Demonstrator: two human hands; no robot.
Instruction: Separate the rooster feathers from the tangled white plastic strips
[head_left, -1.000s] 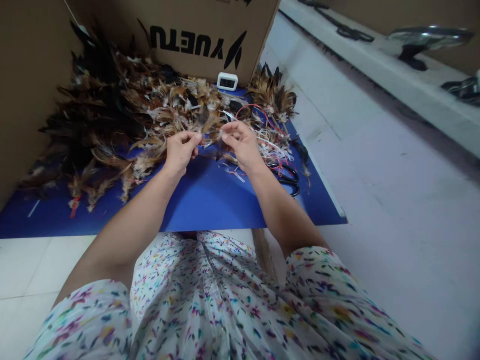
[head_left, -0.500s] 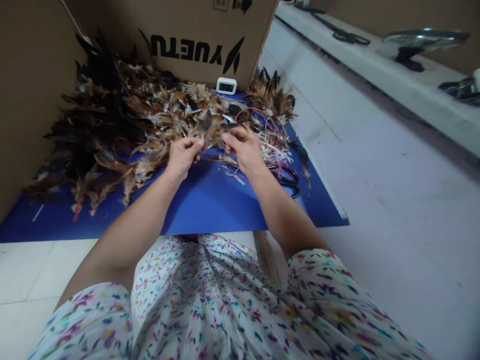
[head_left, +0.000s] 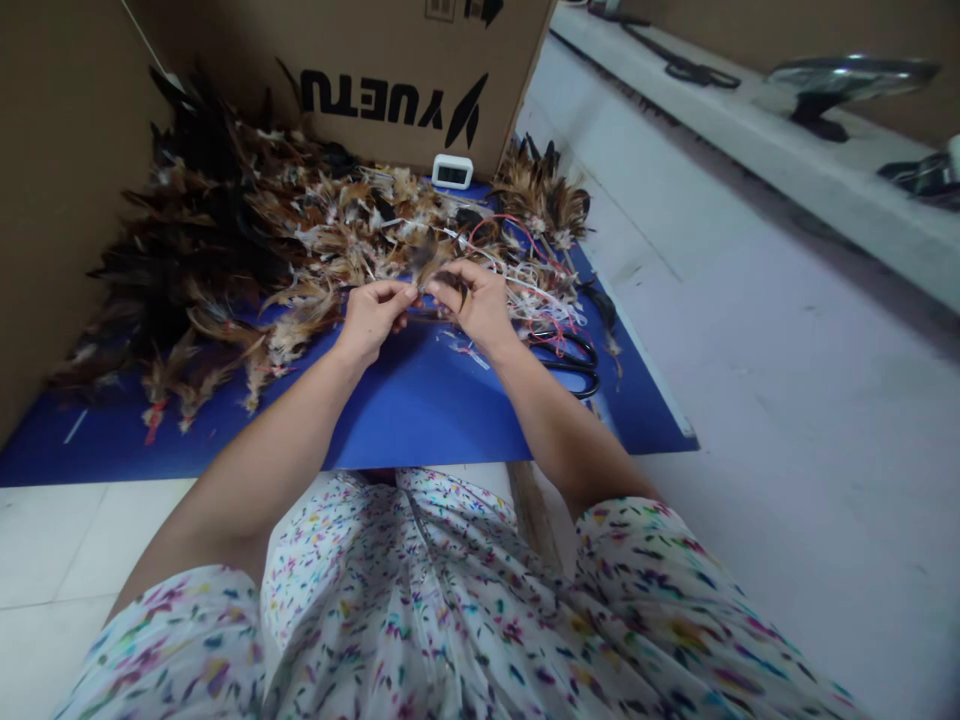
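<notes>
My left hand is closed in a pinch on a small feather tuft whose tips rise between the hands. Close beside it, fingertips nearly touching, my right hand is also pinched, with a dark brown feather between its fingers. Behind both hands spreads a large heap of brown and black feathers. White and pink strings lie to the right of my right hand, and black-handled scissors rest below them, partly behind my forearm.
A blue board lies under everything. At its back stands a cardboard box with a small white digital clock before it. Another feather bunch is at the back right. A pale ledge holding objects runs along the right.
My hands have come together, the right one moving left. The dark feather now shows more clearly at the right fingers, and more of the scissors is visible.
</notes>
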